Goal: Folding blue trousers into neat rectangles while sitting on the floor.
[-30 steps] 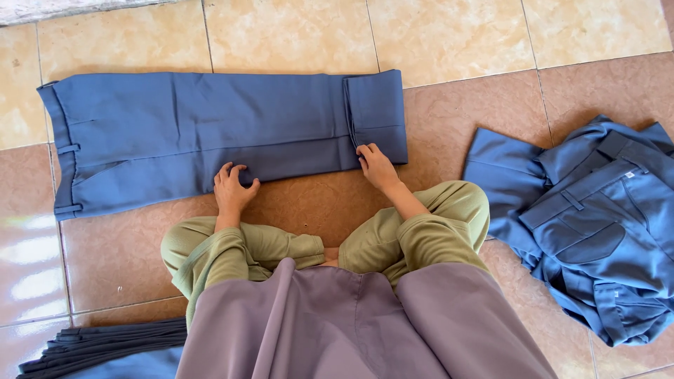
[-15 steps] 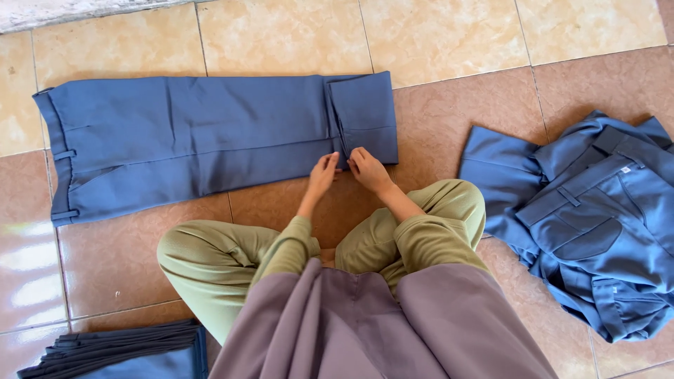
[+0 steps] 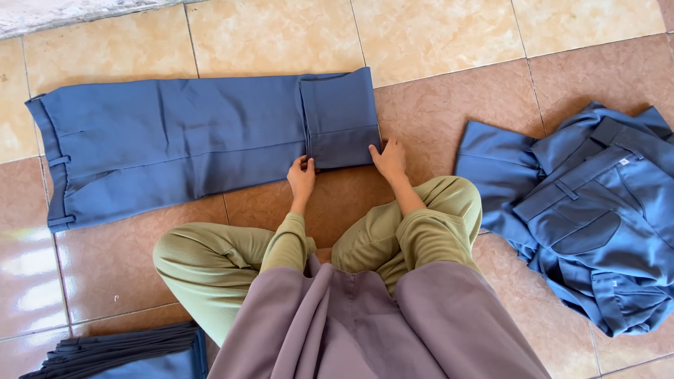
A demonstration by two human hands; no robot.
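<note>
A: While the person sits cross-legged at 6 o'clock, olive sleeves and knees fill the near field, with a mauve cloth (image 3: 365, 330) draped over the lap. Log the stack first.

B: Stack (image 3: 119, 354) of folded dark-blue garments, 7 o'clock, at the lower edge, partly cut off by the frame.

A: Hands?

B: Left hand (image 3: 302, 179) just below centre, fingers curled down, tips pinching the near edge of the trousers (image 3: 175, 147) where the folded section begins. Right hand (image 3: 390, 160) at about 1 o'clock from the left one, fingers spread fairly flat, tips on the near right corner of the same fold. Whether it grips or only presses, I cannot tell.

A: Trousers position?

B: Blue, laid flat on the tile floor (image 3: 449, 98), lengthwise from 9 o'clock to centre. Waistband with belt loops at the 9 o'clock end. Leg end folded back on itself into a short doubled panel (image 3: 340, 116) at the right end, lying between and just beyond the two hands.

A: Anything else on the floor?

B: Pile (image 3: 597, 210) of rumpled blue garments at 3 o'clock, well apart from the hands; a back pocket shows on the top piece.

A: Far field?

B: Beige and reddish tiles up to 12 o'clock; a pale rough strip (image 3: 70, 14) along the top left edge, 11 o'clock.
</note>
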